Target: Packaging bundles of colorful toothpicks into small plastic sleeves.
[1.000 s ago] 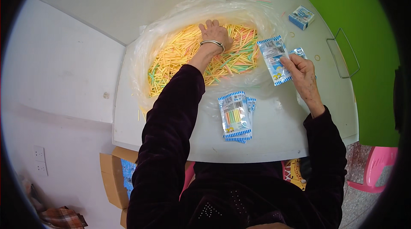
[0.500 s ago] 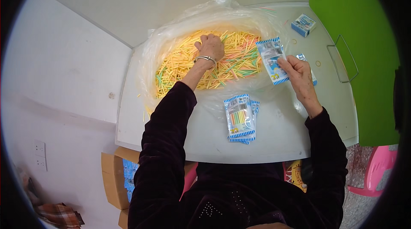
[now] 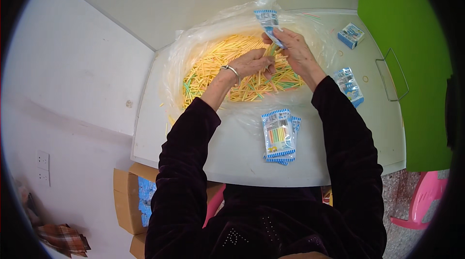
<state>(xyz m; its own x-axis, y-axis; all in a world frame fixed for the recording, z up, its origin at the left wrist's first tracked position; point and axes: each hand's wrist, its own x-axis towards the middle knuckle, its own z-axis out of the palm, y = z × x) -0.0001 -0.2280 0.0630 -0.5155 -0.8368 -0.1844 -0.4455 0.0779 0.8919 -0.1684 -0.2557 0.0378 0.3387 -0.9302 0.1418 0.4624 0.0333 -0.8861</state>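
Observation:
A large clear plastic bag (image 3: pixel 175 68) lies open on the table, full of thin pastel sticks (image 3: pixel 206 68) in yellow, pink and green. Above the heap my left hand (image 3: pixel 248 64) is closed on a small bunch of sticks (image 3: pixel 272 51). My right hand (image 3: pixel 299 53) grips a blue-and-white printed packet (image 3: pixel 266 19), tilted, its lower end at the bunch. Fingers partly cover where packet and sticks meet, so I cannot tell whether the sticks are inside it. Nearer me, a filled packet (image 3: pixel 278 135) with coloured sticks in its window lies on other packets.
On the table (image 3: pixel 232 162) at right lie another blue-and-white packet (image 3: pixel 349 87), a small stack of packets (image 3: pixel 350 35) and rubber bands (image 3: pixel 365 79). A wire handle (image 3: pixel 393 75) stands at the green panel. Below left is a cardboard box (image 3: pixel 127 201) holding blue packets; a pink stool (image 3: pixel 424 201) is lower right.
My right hand has carried its packet leftward over the bag, uncovering the packet at right. My left hand has lifted a bunch of sticks from the heap toward it.

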